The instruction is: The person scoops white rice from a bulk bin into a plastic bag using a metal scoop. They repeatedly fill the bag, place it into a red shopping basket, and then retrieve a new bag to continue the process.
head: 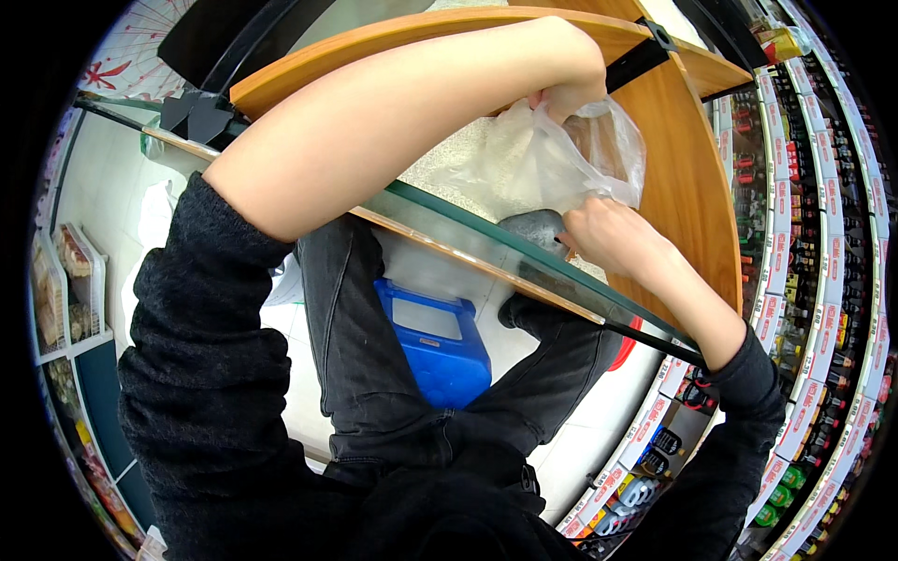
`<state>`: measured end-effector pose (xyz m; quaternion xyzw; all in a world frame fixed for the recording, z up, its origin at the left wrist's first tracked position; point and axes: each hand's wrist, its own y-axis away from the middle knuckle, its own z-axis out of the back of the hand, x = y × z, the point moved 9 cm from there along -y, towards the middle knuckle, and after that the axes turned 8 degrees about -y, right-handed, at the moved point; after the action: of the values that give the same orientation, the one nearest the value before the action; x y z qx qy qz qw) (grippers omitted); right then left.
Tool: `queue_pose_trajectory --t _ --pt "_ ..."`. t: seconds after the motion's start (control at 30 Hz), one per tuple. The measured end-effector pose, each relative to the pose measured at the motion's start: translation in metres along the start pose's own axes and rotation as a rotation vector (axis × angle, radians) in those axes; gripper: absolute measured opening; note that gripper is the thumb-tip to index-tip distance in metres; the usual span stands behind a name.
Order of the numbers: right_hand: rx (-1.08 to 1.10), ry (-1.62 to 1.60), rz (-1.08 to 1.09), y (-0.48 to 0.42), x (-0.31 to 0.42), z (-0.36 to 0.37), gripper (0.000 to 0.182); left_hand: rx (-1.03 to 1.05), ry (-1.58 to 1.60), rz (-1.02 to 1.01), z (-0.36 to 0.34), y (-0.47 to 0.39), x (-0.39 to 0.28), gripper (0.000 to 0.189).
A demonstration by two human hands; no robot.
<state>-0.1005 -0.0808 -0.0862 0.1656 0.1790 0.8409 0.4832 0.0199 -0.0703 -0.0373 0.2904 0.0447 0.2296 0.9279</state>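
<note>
A clear plastic bag (519, 165) hangs low over white grain, likely rice (442, 158), in a wooden bin (691, 168). My left hand (567, 98) is bent down at the wrist and grips the bag's far rim; its fingertips are mostly hidden. On the near side, my right hand (609, 235) pinches the bag's rim. Below that hand a grey metal scoop (534, 228) rests on the grain, partly behind the bin's glass front panel (484, 242). Whether my right fingers also touch the scoop, I cannot tell.
Shelves of bottles with price strips (772, 210) curve along the right. A blue plastic stool (442, 350) stands on the floor between my legs. At the left are white racks of packaged goods (77, 280). A black bracket (200, 119) sits at the bin's left corner.
</note>
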Motion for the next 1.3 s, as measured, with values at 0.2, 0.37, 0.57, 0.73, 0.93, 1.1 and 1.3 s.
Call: queue_pose_trajectory --t 0.2,0.37,0.57,0.73,0.93,1.1,1.3 --pt "0.066 -0.071 -0.014 -0.023 0.023 0.004 0.023 -0.007 0.020 -0.011 0.001 0.004 0.000 0.059" --pt "0.104 -0.155 -0.070 -0.040 0.025 0.005 0.028 0.010 0.002 0.015 0.001 0.009 0.002 0.062" --pt "-0.001 -0.429 -0.075 -0.070 0.009 -0.006 0.031 0.028 0.015 0.006 0.003 0.010 0.001 0.066" --pt "-0.123 -0.277 0.033 -0.071 0.035 0.011 0.030 0.026 0.039 0.008 0.001 0.006 0.002 0.069" --pt "-0.158 -0.214 0.107 -0.051 0.034 0.002 0.024 0.053 0.062 -0.002 -0.002 0.003 0.003 0.072" --pt "-0.227 -0.263 0.096 -0.031 0.019 0.005 0.025 0.029 0.045 0.016 0.000 0.002 0.004 0.072" --pt "-0.272 -0.573 -0.023 -0.016 -0.005 0.002 0.022 0.022 0.062 0.012 -0.005 -0.001 0.007 0.070"
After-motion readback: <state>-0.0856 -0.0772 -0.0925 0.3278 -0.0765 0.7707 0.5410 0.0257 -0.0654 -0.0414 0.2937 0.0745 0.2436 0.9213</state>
